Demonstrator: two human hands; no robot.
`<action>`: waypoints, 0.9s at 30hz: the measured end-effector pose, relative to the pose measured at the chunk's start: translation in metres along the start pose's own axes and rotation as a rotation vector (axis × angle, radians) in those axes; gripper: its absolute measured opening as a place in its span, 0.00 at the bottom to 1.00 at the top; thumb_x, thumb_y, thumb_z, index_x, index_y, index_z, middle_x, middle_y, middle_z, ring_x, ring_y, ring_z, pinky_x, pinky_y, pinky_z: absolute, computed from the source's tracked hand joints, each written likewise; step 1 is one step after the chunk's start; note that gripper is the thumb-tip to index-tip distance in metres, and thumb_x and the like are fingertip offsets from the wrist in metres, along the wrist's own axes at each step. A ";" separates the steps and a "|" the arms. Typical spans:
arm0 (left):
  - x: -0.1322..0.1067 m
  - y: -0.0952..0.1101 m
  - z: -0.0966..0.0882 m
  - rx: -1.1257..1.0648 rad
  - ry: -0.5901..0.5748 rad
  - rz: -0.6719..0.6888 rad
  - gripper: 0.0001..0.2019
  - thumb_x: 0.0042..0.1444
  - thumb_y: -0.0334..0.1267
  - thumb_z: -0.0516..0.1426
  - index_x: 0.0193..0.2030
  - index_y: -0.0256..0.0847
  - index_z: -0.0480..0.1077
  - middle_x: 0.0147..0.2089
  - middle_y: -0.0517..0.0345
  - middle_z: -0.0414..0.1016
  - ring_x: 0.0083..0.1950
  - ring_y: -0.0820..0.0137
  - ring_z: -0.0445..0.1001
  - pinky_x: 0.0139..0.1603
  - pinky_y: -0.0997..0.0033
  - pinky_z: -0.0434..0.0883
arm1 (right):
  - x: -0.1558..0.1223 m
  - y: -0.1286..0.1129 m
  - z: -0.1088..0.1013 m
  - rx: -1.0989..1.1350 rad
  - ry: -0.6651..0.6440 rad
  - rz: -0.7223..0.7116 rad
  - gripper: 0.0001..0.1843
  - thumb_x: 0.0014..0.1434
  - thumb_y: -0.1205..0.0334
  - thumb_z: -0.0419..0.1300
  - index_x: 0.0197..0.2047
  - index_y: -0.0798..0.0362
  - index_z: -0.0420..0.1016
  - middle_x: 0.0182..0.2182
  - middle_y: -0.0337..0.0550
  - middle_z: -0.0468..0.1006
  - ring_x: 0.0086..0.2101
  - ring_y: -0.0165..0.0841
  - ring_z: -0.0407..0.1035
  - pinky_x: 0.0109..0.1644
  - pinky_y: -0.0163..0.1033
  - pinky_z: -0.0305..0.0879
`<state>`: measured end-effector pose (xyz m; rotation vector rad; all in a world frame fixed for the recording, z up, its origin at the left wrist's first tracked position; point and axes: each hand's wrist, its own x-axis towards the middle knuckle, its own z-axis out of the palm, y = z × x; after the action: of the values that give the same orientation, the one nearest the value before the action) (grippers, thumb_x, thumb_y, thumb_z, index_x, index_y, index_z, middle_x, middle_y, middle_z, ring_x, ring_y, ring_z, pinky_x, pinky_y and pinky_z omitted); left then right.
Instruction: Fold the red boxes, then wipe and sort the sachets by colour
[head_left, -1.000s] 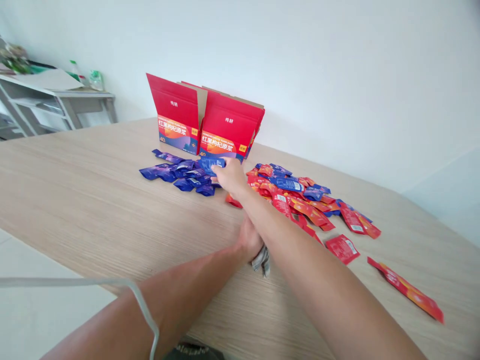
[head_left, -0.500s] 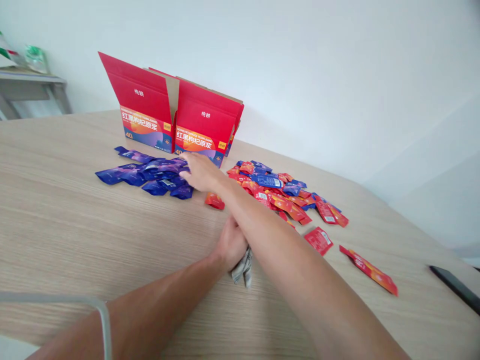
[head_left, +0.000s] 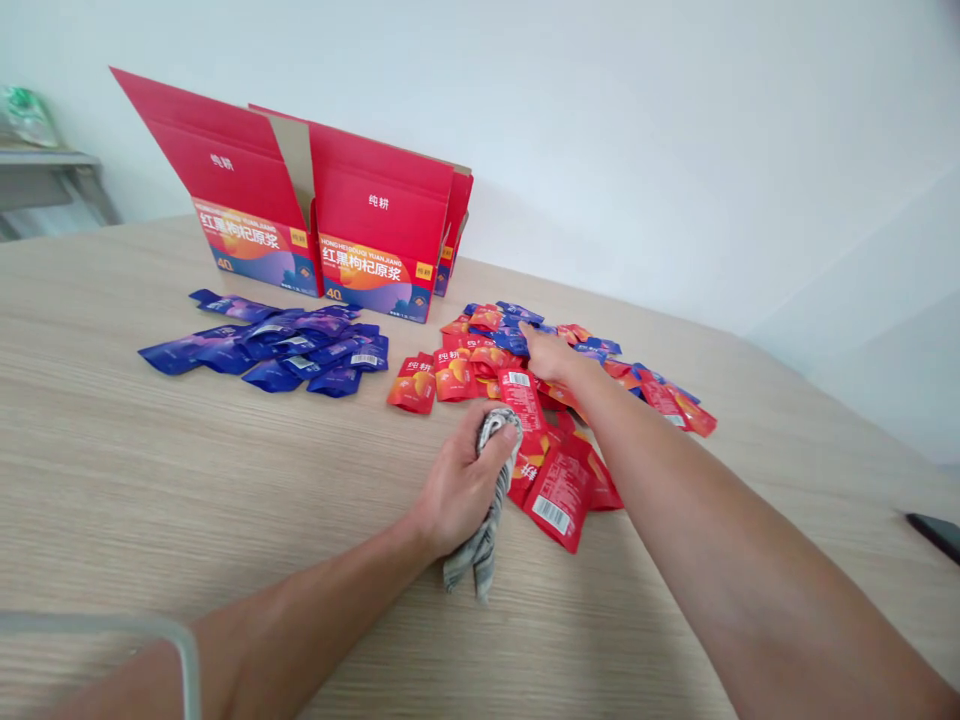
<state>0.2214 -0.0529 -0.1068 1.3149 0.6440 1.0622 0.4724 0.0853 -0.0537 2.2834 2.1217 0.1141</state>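
Observation:
My left hand (head_left: 469, 480) is closed around a folded grey striped cloth (head_left: 487, 535), whose loose ends hang toward the table. My right hand (head_left: 551, 355) reaches into a mixed pile of red and blue pouches, its index finger stretched out at a blue pouch (head_left: 504, 340); its other fingers are mostly hidden, and I see nothing gripped. Near the left hand lies a red pouch (head_left: 559, 495) with its barcode side up. Another red pouch (head_left: 412, 385) lies at the pile's left edge. Several blue pouches (head_left: 262, 345) form a separate heap farther left.
Two red cartons (head_left: 375, 270) with raised flaps stand at the back, with part of another carton (head_left: 450, 230) behind. A dark flat object (head_left: 934, 535) lies at the right edge. A pale curved tube (head_left: 184, 650) crosses the lower left. A side table (head_left: 45, 160) stands far left.
My right hand has left the blue heap and moved right into the mixed pile. The left hand still holds the cloth. The view has shifted, and two loose red pouches at right no longer show.

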 end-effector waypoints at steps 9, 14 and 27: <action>0.005 0.002 -0.001 -0.022 0.005 0.000 0.13 0.69 0.50 0.59 0.50 0.44 0.75 0.40 0.60 0.72 0.41 0.67 0.69 0.45 0.68 0.69 | -0.017 0.017 -0.015 -0.116 -0.110 -0.007 0.25 0.70 0.68 0.59 0.68 0.60 0.78 0.62 0.61 0.83 0.61 0.47 0.78 0.66 0.41 0.67; 0.006 0.004 -0.001 -0.126 0.052 -0.020 0.14 0.65 0.52 0.62 0.47 0.44 0.74 0.38 0.61 0.72 0.38 0.68 0.68 0.41 0.69 0.68 | -0.060 0.007 -0.045 -0.138 0.028 0.118 0.23 0.75 0.64 0.51 0.65 0.59 0.78 0.55 0.66 0.85 0.53 0.52 0.81 0.52 0.45 0.72; 0.000 -0.005 0.005 -0.127 0.345 0.252 0.10 0.70 0.47 0.59 0.51 0.45 0.69 0.39 0.57 0.74 0.39 0.65 0.75 0.46 0.63 0.78 | -0.194 -0.164 -0.004 0.977 0.401 -0.003 0.34 0.76 0.39 0.45 0.66 0.53 0.76 0.66 0.59 0.78 0.68 0.51 0.70 0.72 0.58 0.65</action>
<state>0.2266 -0.0548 -0.1111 1.1307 0.6625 1.5326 0.2953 -0.0958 -0.0678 2.9095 2.8102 -0.6721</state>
